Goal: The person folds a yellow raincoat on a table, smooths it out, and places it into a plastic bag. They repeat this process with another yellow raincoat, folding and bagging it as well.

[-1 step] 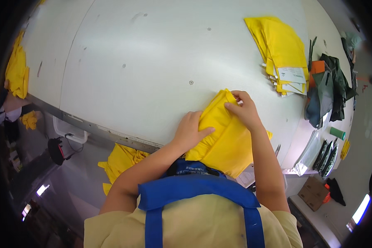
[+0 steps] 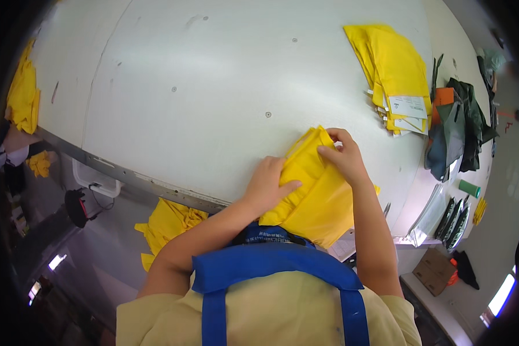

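Observation:
A folded piece of yellow cloth [image 2: 320, 210] lies at the near edge of the white table, its lower part hanging over toward my apron. Layered folds run along its left side. My left hand [image 2: 269, 183] grips that left edge, thumb on top and the other fingers at the side, partly hidden. At the cloth's upper right corner, my right hand [image 2: 343, 154] pinches the fabric between bent fingers and thumb. What lies inside the folds cannot be made out.
A stack of folded yellow pieces [image 2: 395, 63] with white labels lies at the far right. Beyond it are dark green fabric [image 2: 470, 121] and a green roll [image 2: 469, 188]. More yellow cloth [image 2: 170, 225] hangs below the table edge [image 2: 173, 191]. Someone's arm shows at far left.
The view has shifted very slightly. Both hands keep their hold on the yellow cloth, and its upper folds stand slightly further apart.

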Motion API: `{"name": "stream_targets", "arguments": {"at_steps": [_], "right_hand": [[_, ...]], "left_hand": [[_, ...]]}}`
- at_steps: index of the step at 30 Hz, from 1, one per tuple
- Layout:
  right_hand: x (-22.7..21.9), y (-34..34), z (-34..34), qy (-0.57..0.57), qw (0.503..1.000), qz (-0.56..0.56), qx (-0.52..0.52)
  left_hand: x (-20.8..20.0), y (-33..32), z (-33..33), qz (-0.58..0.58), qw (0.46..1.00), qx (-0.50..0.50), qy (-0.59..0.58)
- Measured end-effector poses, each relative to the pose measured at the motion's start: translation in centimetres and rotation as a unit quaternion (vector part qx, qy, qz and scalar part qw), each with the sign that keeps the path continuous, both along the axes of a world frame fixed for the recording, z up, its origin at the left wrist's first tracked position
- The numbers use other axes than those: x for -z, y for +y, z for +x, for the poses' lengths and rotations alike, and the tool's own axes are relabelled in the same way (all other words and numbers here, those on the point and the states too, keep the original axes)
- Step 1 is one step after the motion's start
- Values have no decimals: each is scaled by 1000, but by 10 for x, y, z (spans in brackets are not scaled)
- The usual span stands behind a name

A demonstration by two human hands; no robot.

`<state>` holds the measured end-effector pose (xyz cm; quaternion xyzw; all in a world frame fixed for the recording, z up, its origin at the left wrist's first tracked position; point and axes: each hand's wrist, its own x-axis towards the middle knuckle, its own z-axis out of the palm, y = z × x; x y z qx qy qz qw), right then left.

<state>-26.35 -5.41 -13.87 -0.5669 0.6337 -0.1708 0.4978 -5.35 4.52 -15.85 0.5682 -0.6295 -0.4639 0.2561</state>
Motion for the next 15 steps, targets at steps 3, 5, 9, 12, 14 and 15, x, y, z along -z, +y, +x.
{"name": "stream_targets", "arguments": {"at_steps": [3, 5, 9, 12, 14, 15], "right_hand": [[-19, 10, -7, -115, 991, 64, 21], [-19, 12, -15, -133, 988, 81, 11], [-16, 18, -16, -104, 993, 48, 29], [-14, 19, -14, -122, 991, 46, 35], [-16, 20, -15, -122, 991, 39, 40], [-16, 22, -16, -104, 994, 22, 32]], "left_hand": [[-13, 4, -6, -5, 995, 7, 99], [-8, 7, -11, 6, 990, 5, 142], [20, -2, -19, 84, 981, -63, 160], [30, -18, -20, 99, 988, -50, 105], [9, -27, -16, 134, 988, -3, 74], [9, -25, -19, 123, 990, -16, 68]]}}
